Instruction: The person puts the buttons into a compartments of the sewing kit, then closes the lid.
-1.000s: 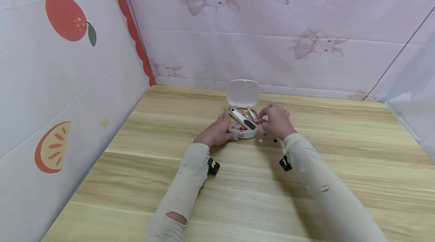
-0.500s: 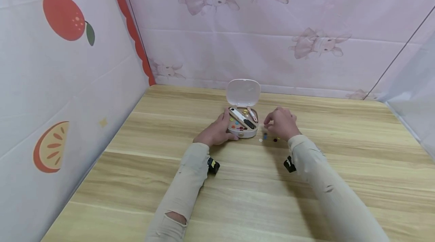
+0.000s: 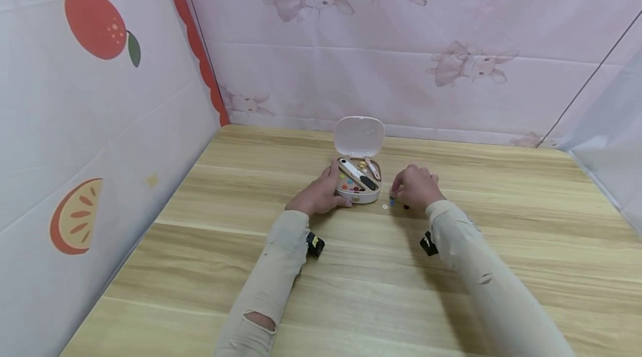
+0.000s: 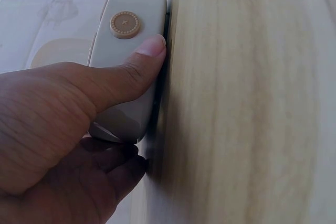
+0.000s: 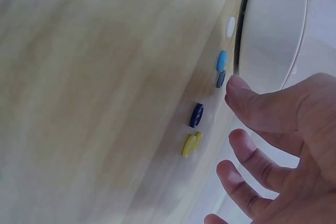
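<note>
A small white sewing box (image 3: 370, 197) stands on the table, lid (image 3: 359, 136) raised. My left hand (image 3: 317, 191) grips its left side, thumb (image 4: 131, 74) across the front wall beside a round brown clasp (image 4: 125, 24). Inside lie several coloured buttons (image 3: 349, 181), a slim white-and-black tool (image 3: 358, 174) set diagonally and a narrow pink item (image 3: 373, 169). Right of the box, my right hand (image 3: 418, 186) reaches down with fingers loosely bent. Its thumb tip is right by a slate button (image 5: 221, 79), near a light blue button (image 5: 221, 61).
A white button (image 5: 230, 27) lies closest to the box. Farther off are a dark button (image 5: 197, 115) and two yellow buttons (image 5: 188, 145). The wooden table (image 3: 351, 290) runs back to a rabbit-print wall covering (image 3: 401, 78). A fruit-print covering (image 3: 125, 151) borders the left side.
My right hand has withdrawn from the box's right rim, beside the pink item, and moved right, then lowered to the loose buttons. My left hand and the box have stayed put.
</note>
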Available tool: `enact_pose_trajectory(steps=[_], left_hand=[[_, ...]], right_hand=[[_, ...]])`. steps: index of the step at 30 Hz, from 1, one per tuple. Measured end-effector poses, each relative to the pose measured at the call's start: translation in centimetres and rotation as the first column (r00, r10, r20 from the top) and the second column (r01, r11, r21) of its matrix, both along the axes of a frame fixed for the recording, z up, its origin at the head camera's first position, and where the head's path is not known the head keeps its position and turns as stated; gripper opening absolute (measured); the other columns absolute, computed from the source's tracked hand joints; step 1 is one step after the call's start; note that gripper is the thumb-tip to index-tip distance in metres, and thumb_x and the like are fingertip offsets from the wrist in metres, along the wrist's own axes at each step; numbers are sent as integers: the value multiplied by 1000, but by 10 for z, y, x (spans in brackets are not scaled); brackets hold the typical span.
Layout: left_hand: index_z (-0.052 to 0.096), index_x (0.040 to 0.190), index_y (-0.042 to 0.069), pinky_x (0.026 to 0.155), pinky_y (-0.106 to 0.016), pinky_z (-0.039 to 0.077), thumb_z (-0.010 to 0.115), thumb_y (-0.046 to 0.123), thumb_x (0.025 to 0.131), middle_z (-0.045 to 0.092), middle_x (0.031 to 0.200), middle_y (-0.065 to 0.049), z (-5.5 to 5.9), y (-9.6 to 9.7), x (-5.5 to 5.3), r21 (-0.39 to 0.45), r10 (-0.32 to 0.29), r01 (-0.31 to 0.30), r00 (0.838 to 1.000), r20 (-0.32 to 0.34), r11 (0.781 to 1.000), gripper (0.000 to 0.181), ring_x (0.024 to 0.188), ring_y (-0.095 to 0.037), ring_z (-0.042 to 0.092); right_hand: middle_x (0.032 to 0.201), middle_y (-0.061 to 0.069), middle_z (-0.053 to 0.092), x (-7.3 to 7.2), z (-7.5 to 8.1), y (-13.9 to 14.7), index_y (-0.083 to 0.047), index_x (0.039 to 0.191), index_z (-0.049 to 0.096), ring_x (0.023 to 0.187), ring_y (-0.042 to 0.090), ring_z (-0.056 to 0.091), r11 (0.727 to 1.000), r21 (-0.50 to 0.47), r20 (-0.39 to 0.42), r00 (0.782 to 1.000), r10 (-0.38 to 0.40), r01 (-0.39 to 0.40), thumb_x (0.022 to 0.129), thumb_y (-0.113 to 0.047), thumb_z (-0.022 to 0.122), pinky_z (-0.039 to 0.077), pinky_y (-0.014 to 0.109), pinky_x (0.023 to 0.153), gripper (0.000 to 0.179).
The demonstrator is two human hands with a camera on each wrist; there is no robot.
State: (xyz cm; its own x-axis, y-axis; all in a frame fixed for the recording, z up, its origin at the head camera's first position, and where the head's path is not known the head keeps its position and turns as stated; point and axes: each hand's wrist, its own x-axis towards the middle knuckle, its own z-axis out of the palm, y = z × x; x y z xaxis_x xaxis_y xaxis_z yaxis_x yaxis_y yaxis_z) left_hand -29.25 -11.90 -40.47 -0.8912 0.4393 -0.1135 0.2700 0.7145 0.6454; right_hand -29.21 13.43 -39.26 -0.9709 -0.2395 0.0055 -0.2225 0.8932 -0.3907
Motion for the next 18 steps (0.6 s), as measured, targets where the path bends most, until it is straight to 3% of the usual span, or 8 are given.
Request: enact_pose_trajectory(steps=[9,18], left_hand=[[-16,160,5,123,-39,19,74,30,94,3,168,-19,-1,0,-1,-9,7,-6,1000,5,1000,114,153,-29,15],[-15,160,4,123,-39,18,74,28,95,3,168,-20,1,1,0,-10,6,-6,1000,6,1000,113,153,-29,15]], right_hand=[[112,16,65,-2,-5,1,-8,85,80,103,41,52,1000,4,33,999,2,-3,83,-13,81,32,67,94,5],[105,9,70,-4,-5,4,-8,85,80,97,38,55,1000,12,25,999,-24,24,82,-10,80,32,66,95,3]])
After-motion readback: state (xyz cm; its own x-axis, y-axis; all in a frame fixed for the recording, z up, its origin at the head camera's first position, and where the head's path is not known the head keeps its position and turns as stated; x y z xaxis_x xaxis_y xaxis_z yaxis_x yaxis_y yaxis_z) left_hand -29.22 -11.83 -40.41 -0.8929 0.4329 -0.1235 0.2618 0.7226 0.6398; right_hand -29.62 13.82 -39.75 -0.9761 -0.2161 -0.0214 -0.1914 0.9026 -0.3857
